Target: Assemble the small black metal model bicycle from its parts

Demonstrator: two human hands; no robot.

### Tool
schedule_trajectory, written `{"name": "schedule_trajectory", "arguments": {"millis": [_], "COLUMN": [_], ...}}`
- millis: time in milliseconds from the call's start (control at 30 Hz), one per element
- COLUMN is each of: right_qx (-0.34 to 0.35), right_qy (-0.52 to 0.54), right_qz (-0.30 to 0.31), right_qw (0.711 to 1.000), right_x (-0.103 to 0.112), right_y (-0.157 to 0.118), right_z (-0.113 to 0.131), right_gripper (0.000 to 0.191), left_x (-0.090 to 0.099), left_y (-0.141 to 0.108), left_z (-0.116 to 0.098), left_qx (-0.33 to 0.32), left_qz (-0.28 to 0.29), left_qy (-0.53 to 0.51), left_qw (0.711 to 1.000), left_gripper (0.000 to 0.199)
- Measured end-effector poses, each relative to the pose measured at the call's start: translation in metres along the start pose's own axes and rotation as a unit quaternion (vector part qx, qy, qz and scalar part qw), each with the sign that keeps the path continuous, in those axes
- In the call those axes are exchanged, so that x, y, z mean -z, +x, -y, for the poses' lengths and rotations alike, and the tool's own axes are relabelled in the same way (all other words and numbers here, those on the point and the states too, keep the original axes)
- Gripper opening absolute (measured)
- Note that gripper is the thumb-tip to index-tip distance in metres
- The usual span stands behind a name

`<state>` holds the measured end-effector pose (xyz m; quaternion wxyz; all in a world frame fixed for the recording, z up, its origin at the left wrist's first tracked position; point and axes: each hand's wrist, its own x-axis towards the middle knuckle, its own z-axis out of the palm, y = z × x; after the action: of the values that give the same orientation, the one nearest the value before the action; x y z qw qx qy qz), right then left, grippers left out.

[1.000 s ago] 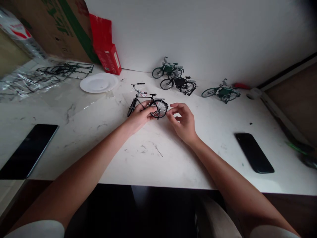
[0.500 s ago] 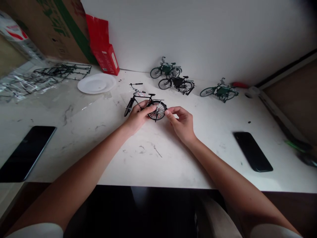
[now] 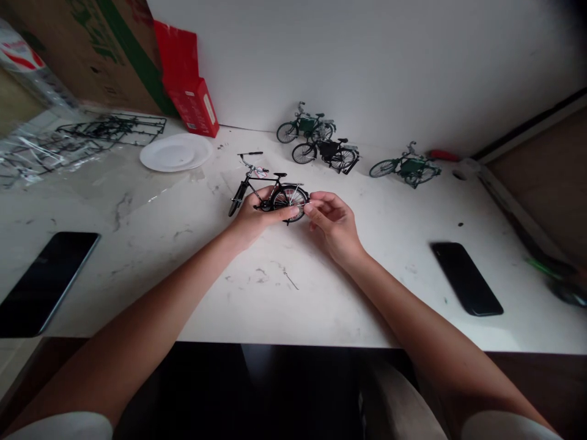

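Note:
My left hand [image 3: 251,221] is closed around the middle of a black model bicycle [image 3: 277,185], which stands upright facing left. The left thumb lies along the lower part of the spoked rear wheel [image 3: 285,197]. At the back edge of that wheel my right hand [image 3: 338,225] pinches a thin silver rod [image 3: 302,205] between thumb and fingertips. The rod's near end reaches toward the left thumb; whether it is joined to the wheel, I cannot tell. On the table below lies another thin wire-like piece [image 3: 291,280].
Behind stand a black model bicycle [image 3: 326,150] and green ones [image 3: 306,125] [image 3: 408,166]. White plates [image 3: 177,153], a red box [image 3: 197,107] and plastic part frames [image 3: 114,129] are at the back left. Phones lie left [image 3: 50,281] and right [image 3: 468,278].
My left thumb has slid right and lower along the rear wheel, toward my right fingertips. The thin silver rod now shows at the right fingertips. The bicycle has hardly moved.

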<state>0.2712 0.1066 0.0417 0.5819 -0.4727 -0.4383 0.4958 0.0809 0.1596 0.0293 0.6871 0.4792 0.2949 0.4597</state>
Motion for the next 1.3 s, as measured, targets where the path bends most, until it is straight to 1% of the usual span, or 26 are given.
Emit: {"name": "schedule_trajectory", "arguments": {"millis": [133,300,433,533,633,800,967,1067,1167,1300], "right_qx": [0.003,0.007,0.013,0.017,0.021,0.032,0.053,0.072,0.095,0.126], "right_qy": [0.005,-0.005,-0.025,-0.054,-0.065,-0.042,-0.037,-0.068,-0.101,-0.096], "right_qz": [0.006,0.01,0.01,0.013,0.008,0.003,0.0,-0.012,-0.024,-0.027], "right_qw": [1.0,1.0,1.0,0.998,0.998,0.999,0.998,0.995,0.99,0.987], "right_x": [0.001,0.003,0.003,0.002,0.002,0.002,-0.001,-0.003,-0.004,-0.006], "right_y": [0.0,0.001,-0.001,-0.002,-0.002,-0.002,-0.003,-0.004,-0.007,-0.01], "right_z": [0.0,-0.002,-0.002,-0.003,-0.004,-0.003,0.001,0.002,0.004,0.006], "right_gripper": [0.038,0.038,0.037,0.036,0.038,0.04,0.036,0.036,0.036,0.034], "left_x": [-0.001,-0.004,-0.005,-0.004,-0.004,-0.007,-0.012,-0.014,-0.015,-0.017], "left_y": [0.0,0.0,0.0,-0.001,0.0,0.0,-0.002,-0.003,-0.004,-0.004], "left_z": [-0.001,-0.001,0.0,0.002,0.005,0.002,-0.004,-0.005,-0.004,-0.001], "left_qx": [0.005,0.02,0.037,0.029,0.02,0.038,0.038,0.038,0.03,0.025], "left_qz": [-0.006,-0.01,-0.02,-0.015,-0.012,-0.026,-0.014,-0.005,-0.017,-0.043], "left_qy": [-0.003,-0.028,-0.032,-0.028,-0.031,-0.055,-0.078,-0.074,-0.073,-0.077], "left_qw": [1.0,0.999,0.999,0.999,0.999,0.997,0.996,0.997,0.997,0.996], "left_gripper": [0.048,0.045,0.042,0.041,0.043,0.051,0.054,0.051,0.054,0.06]}}
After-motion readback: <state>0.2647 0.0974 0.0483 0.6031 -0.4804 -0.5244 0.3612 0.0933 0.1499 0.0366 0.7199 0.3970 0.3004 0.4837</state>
